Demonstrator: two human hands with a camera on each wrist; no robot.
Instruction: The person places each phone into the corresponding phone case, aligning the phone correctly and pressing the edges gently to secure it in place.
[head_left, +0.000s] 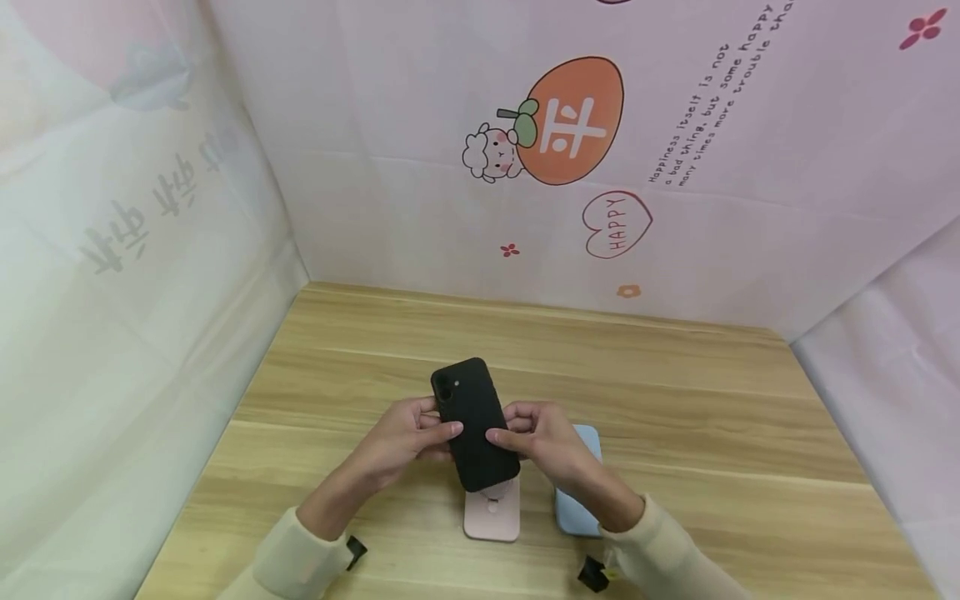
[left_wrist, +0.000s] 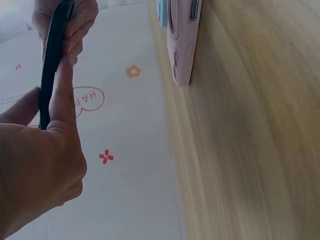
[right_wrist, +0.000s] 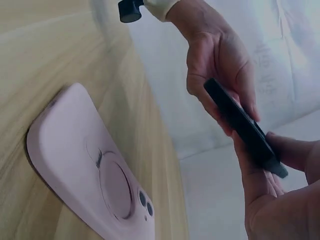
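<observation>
Above the surface's near edge, both hands — left hand [head_left: 401,437], right hand [head_left: 542,440] — grip a black phone [head_left: 472,423] by its sides, fingers curled; pink case [head_left: 491,514] and blue case [head_left: 579,500] lie beneath.

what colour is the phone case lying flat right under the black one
Pale pink case, with a ring on its back; the right wrist view shows it best.

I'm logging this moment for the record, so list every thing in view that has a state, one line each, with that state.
black phone: held above the table by both hands, back side up, camera end away from the person.
left hand: grips the phone's left edge.
right hand: grips the phone's right edge.
pink phone case: lying flat on the table, back up, untouched.
blue phone case: lying flat on the table, partly hidden by the right hand.
</observation>
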